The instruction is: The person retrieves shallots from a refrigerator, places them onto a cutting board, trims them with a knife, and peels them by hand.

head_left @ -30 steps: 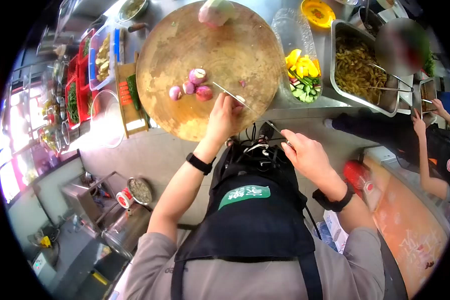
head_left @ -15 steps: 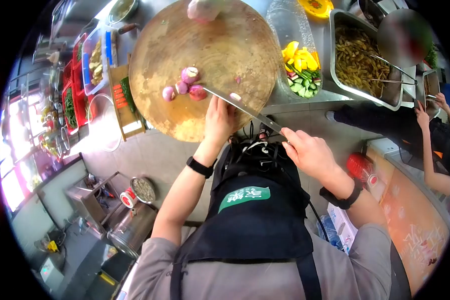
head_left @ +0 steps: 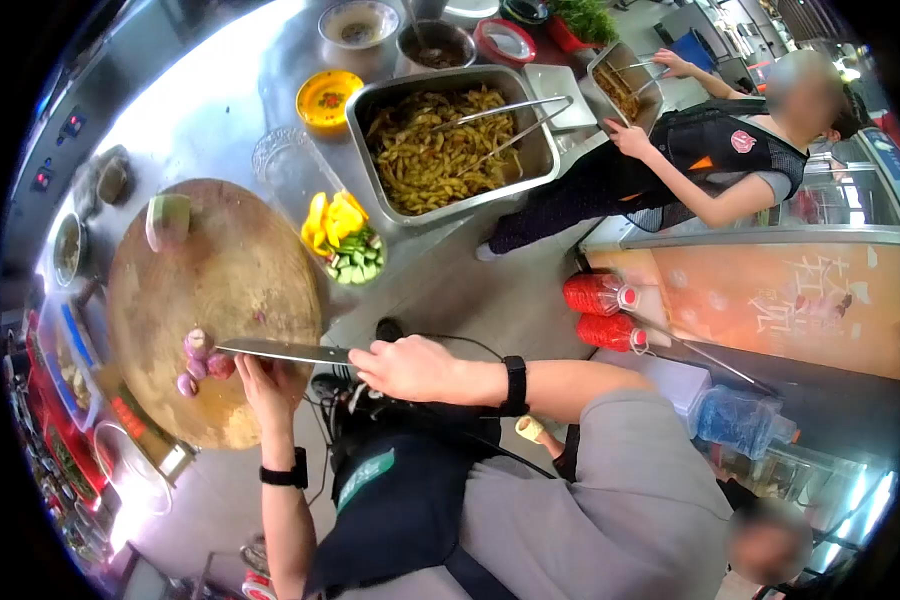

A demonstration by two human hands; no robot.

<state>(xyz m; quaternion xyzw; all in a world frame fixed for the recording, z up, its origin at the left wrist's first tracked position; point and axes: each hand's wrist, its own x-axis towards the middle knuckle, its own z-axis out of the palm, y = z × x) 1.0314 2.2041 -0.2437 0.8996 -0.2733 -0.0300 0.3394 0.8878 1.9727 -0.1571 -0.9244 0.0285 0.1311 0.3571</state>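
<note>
Knife: a long, grey blade, straight and shiny; my knife point(head_left: 282, 350) crosses the right edge of the round chopping board point(head_left: 210, 285), its tip just beside the onions.
Right hand: my right hand point(head_left: 402, 368) grips the handle tightly, just off the board's right edge.
Left hand: my left hand point(head_left: 268, 398) is at the board's near edge, fingers bent up against the blade; I cannot tell whether they pinch anything.
Onions: four small purple onions point(head_left: 198, 344) clustered on the near part of the board, skins glossy, one showing a pale end.
Pale chunk: a big pale-green vegetable piece point(head_left: 169, 222) on the board's far part.
Clear tray: to the board's right, a clear tray point(head_left: 288, 165) with yellow pepper pieces point(head_left: 333, 219) and cut cucumber point(head_left: 358, 266).
Metal pan: farther right of the board, a metal pan point(head_left: 359, 135) of brownish-green food, tongs point(head_left: 468, 118) across it.
Yellow bowl: beyond the board, between pan and counter point(head_left: 195, 110).
Co-worker: well right of the board, a person point(head_left: 705, 160) handles a smaller pan point(head_left: 646, 108).
In the way: the blade covers my left fingertips.
</note>
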